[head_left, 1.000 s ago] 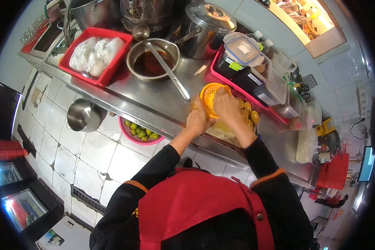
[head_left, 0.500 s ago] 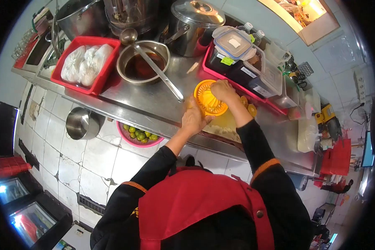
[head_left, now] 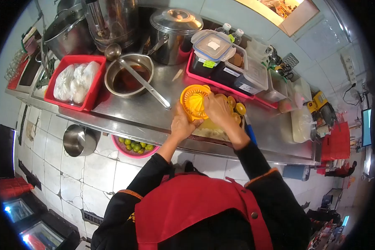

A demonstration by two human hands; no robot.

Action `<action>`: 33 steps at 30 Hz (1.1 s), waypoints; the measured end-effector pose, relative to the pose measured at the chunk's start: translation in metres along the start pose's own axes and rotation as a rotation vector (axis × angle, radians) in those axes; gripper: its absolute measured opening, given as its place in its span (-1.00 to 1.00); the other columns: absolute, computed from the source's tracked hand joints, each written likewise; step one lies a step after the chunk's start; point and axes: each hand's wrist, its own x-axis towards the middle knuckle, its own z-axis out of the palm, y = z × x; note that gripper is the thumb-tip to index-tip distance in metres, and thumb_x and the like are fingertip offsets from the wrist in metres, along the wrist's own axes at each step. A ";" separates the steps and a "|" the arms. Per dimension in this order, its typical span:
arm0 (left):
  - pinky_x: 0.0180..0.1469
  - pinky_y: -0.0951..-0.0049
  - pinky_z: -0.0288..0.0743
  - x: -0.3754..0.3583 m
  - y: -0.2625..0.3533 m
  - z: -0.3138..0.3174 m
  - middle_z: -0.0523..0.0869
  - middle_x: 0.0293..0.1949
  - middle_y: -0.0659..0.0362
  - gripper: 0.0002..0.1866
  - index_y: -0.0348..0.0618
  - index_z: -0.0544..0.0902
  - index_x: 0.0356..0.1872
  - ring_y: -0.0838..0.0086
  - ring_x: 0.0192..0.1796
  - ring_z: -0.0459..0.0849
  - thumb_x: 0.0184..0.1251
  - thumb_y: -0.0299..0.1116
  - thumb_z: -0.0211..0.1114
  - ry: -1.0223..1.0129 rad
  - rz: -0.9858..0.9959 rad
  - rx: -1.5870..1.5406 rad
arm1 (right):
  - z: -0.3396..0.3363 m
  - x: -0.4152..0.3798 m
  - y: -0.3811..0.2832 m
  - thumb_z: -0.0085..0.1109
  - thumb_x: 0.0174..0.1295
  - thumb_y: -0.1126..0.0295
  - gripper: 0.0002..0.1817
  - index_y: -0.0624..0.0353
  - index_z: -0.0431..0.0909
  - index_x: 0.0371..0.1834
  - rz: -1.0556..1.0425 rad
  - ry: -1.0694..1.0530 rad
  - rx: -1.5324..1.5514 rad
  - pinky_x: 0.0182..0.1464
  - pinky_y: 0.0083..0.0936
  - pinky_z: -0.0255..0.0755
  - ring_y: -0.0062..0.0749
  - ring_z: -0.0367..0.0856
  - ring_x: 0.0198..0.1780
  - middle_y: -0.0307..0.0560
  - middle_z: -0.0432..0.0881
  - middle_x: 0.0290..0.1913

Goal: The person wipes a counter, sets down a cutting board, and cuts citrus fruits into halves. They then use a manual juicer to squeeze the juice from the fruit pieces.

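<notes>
A yellow-orange citrus juicer (head_left: 191, 95) with a ribbed cone sits above the near edge of the steel counter. My left hand (head_left: 182, 125) grips its near left side, thumb and fingers around the rim. At its right side, my right hand (head_left: 217, 110) has its fingers curled close to the cone; whatever they hold, if anything, is hidden. Several halved citrus fruits (head_left: 240, 108) lie just beyond the right hand. Beneath the hands is a wet, yellowish cutting board (head_left: 208, 132), partly covered by the right arm.
A steel bowl of dark liquid (head_left: 125, 85) with a ladle (head_left: 148, 88) stands left of the juicer. Further left is a red tray (head_left: 95, 89) of white bags. A pink tray (head_left: 254, 98) bears lidded containers. Below, a pink basin (head_left: 133, 155) holds green citrus.
My right hand has shifted from over the cone to the juicer's right side, uncovering more of the cone. The juicer now appears more tilted. The whole view has shifted slightly.
</notes>
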 end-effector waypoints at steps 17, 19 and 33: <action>-0.08 0.12 0.47 -0.002 -0.001 0.000 0.58 -0.16 -0.28 0.18 -0.31 -0.23 0.32 -0.11 -0.10 0.58 -0.12 -0.09 0.48 0.004 -0.006 -0.056 | 0.017 0.058 0.073 0.40 -0.20 0.28 -0.51 0.22 0.37 -0.24 -0.003 0.198 0.235 -0.20 -0.31 0.46 -0.10 0.60 -0.21 0.09 0.57 -0.24; -0.07 0.13 0.46 -0.001 -0.003 0.002 0.58 -0.15 -0.28 0.17 -0.28 -0.22 0.32 -0.11 -0.09 0.58 -0.13 -0.09 0.49 0.043 0.030 -0.069 | 0.021 0.056 0.046 0.40 -0.10 0.22 -0.52 0.23 0.36 -0.22 0.293 0.124 0.877 -0.26 -0.32 0.46 -0.12 0.60 -0.27 0.04 0.58 -0.29; -0.13 0.14 0.49 0.000 -0.005 0.004 0.60 -0.21 -0.28 0.18 -0.38 -0.18 0.30 -0.11 -0.14 0.60 -0.12 0.07 0.45 0.046 0.053 -0.002 | -0.006 0.030 0.019 0.26 0.03 0.39 -0.54 0.27 0.38 0.01 -0.428 -0.116 -0.001 0.01 -0.21 0.37 0.09 0.48 -0.03 0.21 0.53 -0.14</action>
